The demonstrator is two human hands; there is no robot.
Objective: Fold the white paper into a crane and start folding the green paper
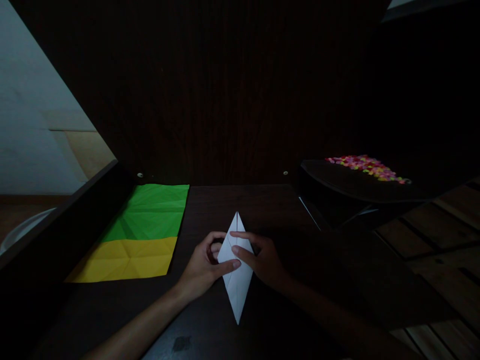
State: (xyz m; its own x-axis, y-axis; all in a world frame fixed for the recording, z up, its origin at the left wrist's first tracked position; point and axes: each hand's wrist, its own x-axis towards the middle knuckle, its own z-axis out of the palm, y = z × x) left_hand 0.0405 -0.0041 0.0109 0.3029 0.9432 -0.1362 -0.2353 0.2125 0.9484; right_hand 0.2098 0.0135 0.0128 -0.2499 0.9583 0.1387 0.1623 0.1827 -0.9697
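A white sheet of paper folded into a long diamond (237, 287) lies between my hands, its points toward and away from me. A narrow slit runs down from its far tip. My left hand (204, 265) grips its left side, thumb on top and fingers curled at the edge, partly hidden. From the right, my right hand (264, 257) presses on the upper face with the thumb and index finger; its other fingers are hidden.
Creased green paper (150, 212) and yellow paper (129, 260) lie left on the dark table (210, 205). A dark panel (225, 100) rises behind. At right, a black surface (337, 180) bears small colourful pieces (369, 167). A low ledge (75, 210) borders the left.
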